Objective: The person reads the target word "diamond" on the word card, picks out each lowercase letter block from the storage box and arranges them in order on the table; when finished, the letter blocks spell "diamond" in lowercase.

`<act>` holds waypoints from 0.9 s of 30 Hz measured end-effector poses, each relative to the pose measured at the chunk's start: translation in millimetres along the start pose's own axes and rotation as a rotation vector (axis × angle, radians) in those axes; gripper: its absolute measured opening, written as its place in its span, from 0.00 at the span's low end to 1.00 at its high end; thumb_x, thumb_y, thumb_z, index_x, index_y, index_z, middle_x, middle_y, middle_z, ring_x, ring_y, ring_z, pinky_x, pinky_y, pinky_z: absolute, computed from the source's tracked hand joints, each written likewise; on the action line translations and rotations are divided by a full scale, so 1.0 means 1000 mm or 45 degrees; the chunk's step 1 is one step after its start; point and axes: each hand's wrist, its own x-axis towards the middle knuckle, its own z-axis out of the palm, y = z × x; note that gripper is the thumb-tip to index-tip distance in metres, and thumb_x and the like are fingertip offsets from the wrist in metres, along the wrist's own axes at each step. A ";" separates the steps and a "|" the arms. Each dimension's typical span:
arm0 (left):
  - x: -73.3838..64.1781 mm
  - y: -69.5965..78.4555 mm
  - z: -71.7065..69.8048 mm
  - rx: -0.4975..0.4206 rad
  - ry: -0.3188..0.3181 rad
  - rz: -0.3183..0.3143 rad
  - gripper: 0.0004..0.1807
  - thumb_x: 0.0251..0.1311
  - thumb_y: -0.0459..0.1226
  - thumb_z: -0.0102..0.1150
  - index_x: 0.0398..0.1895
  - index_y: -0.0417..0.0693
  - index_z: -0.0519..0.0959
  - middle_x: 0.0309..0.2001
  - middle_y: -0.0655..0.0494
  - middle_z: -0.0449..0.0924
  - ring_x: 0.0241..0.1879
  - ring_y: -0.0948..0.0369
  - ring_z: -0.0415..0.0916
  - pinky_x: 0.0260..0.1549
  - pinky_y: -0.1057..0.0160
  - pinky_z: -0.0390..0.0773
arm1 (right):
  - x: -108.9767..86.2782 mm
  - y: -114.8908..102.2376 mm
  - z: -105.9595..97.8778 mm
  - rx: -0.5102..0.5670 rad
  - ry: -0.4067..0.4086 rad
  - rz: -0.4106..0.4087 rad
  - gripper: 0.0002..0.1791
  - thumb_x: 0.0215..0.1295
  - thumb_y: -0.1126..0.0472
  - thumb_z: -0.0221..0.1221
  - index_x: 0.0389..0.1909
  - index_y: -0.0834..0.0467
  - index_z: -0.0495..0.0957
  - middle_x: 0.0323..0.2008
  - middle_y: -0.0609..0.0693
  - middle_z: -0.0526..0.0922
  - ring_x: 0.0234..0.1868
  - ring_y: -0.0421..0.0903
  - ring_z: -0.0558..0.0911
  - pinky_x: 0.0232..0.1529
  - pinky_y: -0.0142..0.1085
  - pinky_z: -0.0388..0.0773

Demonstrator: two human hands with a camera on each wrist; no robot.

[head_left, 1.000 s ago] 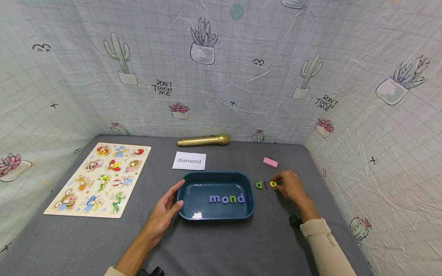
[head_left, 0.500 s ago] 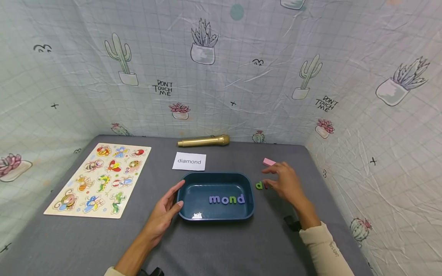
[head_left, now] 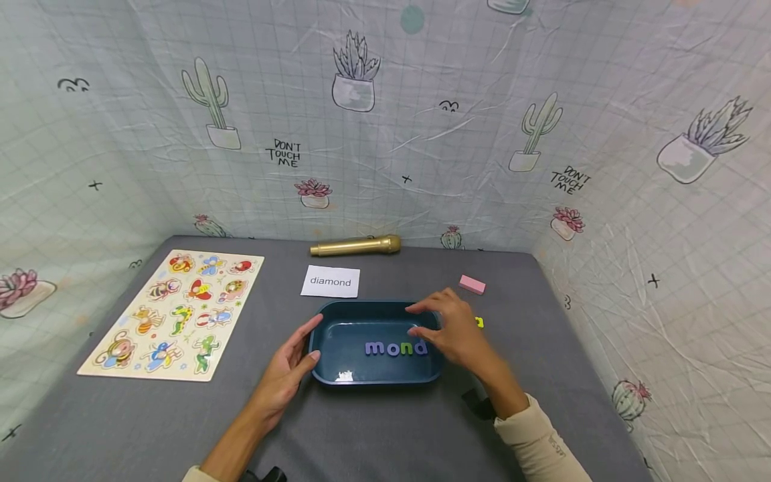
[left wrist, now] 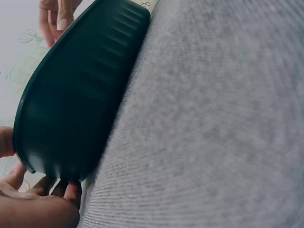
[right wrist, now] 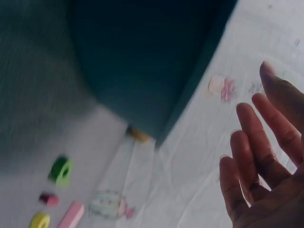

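My left hand grips the left end of a dark blue tray, thumb at the rim and fingers against the outer wall. Inside lie letters: a purple m, a purple o, a green n and a purple d. My right hand hovers over the tray's right end near that d, thumb and index finger apart, nothing seen between them. Right of the tray, the right wrist view has a green letter, a small red letter and a yellow letter.
A white card reading "diamond" lies behind the tray, with a gold toy microphone farther back. A pink block lies at the back right. On the left is a board of insect pictures. A printed cloth hangs behind the table.
My right hand has left the yellow letter beside the tray and moved left, over the tray's right end. My left hand, the tray and its letters stay in place.
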 end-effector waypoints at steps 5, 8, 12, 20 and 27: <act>0.000 0.000 0.000 0.000 -0.003 0.014 0.35 0.79 0.31 0.54 0.85 0.57 0.58 0.86 0.62 0.51 0.88 0.60 0.35 0.86 0.57 0.36 | -0.001 -0.014 0.021 0.021 -0.065 -0.003 0.21 0.55 0.58 0.80 0.51 0.50 0.91 0.46 0.45 0.89 0.49 0.45 0.79 0.51 0.44 0.81; -0.001 -0.001 0.000 0.008 -0.002 0.018 0.35 0.79 0.31 0.54 0.85 0.57 0.58 0.86 0.62 0.51 0.87 0.60 0.36 0.85 0.64 0.39 | -0.001 -0.019 0.034 0.017 -0.110 0.010 0.20 0.56 0.56 0.79 0.52 0.49 0.90 0.47 0.43 0.89 0.51 0.41 0.78 0.53 0.44 0.82; -0.001 -0.001 0.000 0.011 -0.005 0.029 0.35 0.79 0.31 0.54 0.85 0.57 0.58 0.86 0.62 0.51 0.88 0.60 0.35 0.84 0.68 0.41 | 0.000 -0.023 0.049 0.045 -0.164 0.027 0.20 0.58 0.55 0.79 0.51 0.50 0.90 0.47 0.43 0.89 0.52 0.42 0.77 0.54 0.45 0.81; 0.000 -0.001 0.000 -0.005 -0.010 0.029 0.35 0.79 0.31 0.54 0.85 0.57 0.59 0.86 0.62 0.51 0.88 0.60 0.35 0.85 0.56 0.36 | 0.009 -0.020 0.072 0.024 -0.246 0.069 0.19 0.59 0.55 0.79 0.51 0.52 0.90 0.46 0.45 0.88 0.50 0.46 0.77 0.54 0.46 0.78; 0.000 -0.001 0.000 -0.010 -0.010 0.025 0.35 0.79 0.31 0.54 0.85 0.58 0.59 0.86 0.62 0.51 0.87 0.60 0.35 0.84 0.69 0.42 | 0.015 -0.017 0.082 -0.114 -0.316 0.114 0.19 0.57 0.52 0.80 0.50 0.49 0.91 0.47 0.44 0.88 0.48 0.42 0.75 0.52 0.42 0.79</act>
